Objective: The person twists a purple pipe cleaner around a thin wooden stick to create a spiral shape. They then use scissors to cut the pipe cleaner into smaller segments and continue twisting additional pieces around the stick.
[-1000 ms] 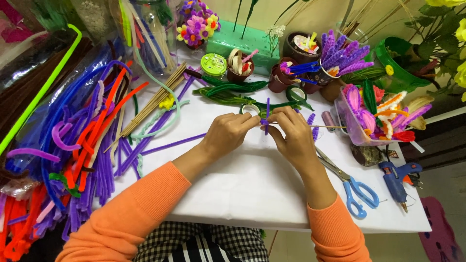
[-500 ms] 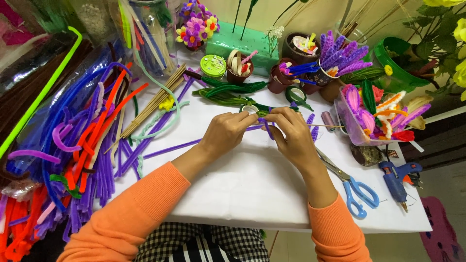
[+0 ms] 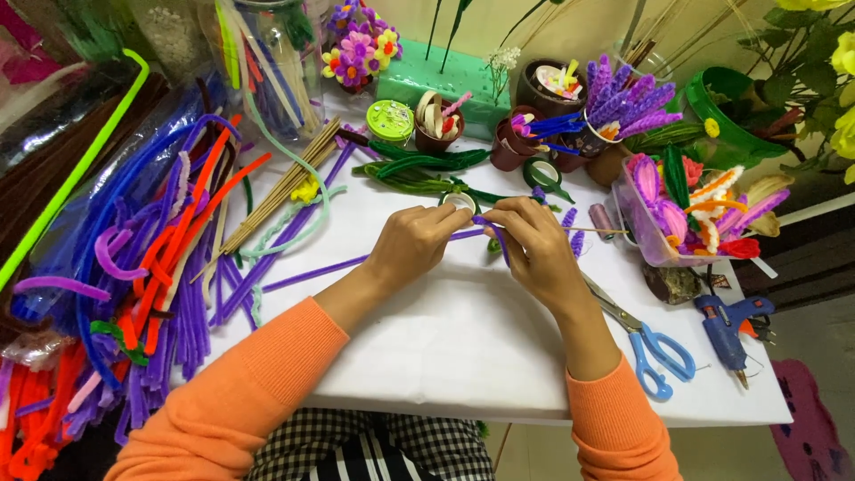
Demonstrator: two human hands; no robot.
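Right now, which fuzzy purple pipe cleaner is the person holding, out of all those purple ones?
The short purple pipe cleaner pinched between both hands at mid-table; the other purple ones lie loose in the pile at the left.

Purple pipe cleaner (image 3: pixel 492 233): fuzzy, matt pile, pinched by both hands' fingers (image 3: pixel 459 216).
Bench (image 3: pixel 463 338): white sheet, smooth, matt, paper-like.
Pipe cleaner heap (image 3: pixel 151 267), 9 o'clock: fuzzy, matt; purple, orange, red.
Sticks (image 3: pixel 280 191), 11 o'clock: bare wood, dull.
Scissors (image 3: pixel 646 343), 4 o'clock: bright metal blades, glossy blue plastic handles.
Glue gun (image 3: pixel 726 325): blue plastic, smooth.
Sleeves (image 3: pixel 232 401): orange knit cloth, matt.
Foam block (image 3: pixel 436 85), 12 o'clock: green, matt.
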